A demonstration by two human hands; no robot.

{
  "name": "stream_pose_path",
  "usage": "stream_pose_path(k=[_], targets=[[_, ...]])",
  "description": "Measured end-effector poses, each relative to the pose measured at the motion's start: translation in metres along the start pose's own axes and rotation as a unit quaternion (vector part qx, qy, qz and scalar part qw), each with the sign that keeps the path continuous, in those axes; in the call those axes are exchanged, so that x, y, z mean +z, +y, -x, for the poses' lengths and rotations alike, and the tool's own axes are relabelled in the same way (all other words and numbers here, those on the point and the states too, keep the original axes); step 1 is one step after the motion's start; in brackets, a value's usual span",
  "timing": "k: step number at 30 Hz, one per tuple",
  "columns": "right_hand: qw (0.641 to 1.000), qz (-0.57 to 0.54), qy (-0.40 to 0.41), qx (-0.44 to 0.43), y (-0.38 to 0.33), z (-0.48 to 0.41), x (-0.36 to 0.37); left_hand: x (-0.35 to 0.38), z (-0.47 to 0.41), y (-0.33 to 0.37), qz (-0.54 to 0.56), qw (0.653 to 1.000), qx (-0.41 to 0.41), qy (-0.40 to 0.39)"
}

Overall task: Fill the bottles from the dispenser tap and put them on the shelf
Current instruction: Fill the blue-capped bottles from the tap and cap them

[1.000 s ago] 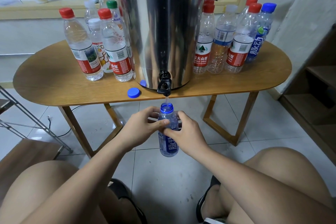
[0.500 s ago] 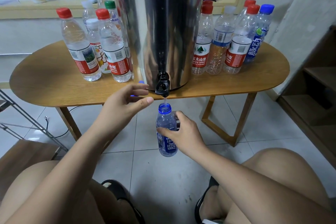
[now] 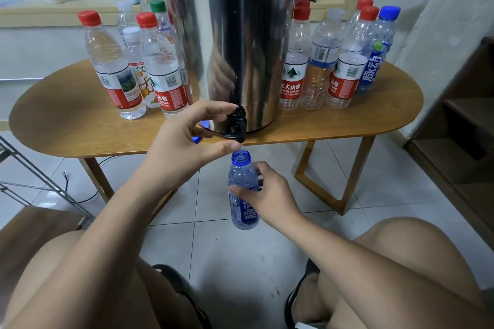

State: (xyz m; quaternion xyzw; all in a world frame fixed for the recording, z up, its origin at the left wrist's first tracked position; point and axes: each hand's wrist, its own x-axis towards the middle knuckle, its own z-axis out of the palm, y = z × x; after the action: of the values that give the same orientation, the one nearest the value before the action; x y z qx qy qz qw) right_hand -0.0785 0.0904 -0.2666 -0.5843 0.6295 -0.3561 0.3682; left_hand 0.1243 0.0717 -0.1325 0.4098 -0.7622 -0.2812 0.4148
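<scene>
Worktop [image 3: 66, 128]: oval wood, frame centre; steel dispenser [image 3: 235, 35] amid capped bottles [image 3: 115, 72].
Left hand [image 3: 184, 147]: fingers [image 3: 213, 108] pinch black tap [image 3: 235, 125].
Right hand [image 3: 270, 200]: fingers wrap blue bottle [image 3: 240, 176] beneath tap.

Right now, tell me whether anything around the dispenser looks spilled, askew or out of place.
No spill shows. The blue bottle stands upright in the right hand, mouth under the tap. Only a loose blue cap lies on the table, mostly hidden behind the left hand.
</scene>
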Motion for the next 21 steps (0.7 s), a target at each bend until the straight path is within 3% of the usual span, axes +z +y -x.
stream_pose_path(k=[21], targets=[[1.0,-0.011,-0.001,-0.013,0.0022,-0.001,0.0008,-0.0004,-0.0086,-0.0017,-0.152,0.978,0.145,0.009]])
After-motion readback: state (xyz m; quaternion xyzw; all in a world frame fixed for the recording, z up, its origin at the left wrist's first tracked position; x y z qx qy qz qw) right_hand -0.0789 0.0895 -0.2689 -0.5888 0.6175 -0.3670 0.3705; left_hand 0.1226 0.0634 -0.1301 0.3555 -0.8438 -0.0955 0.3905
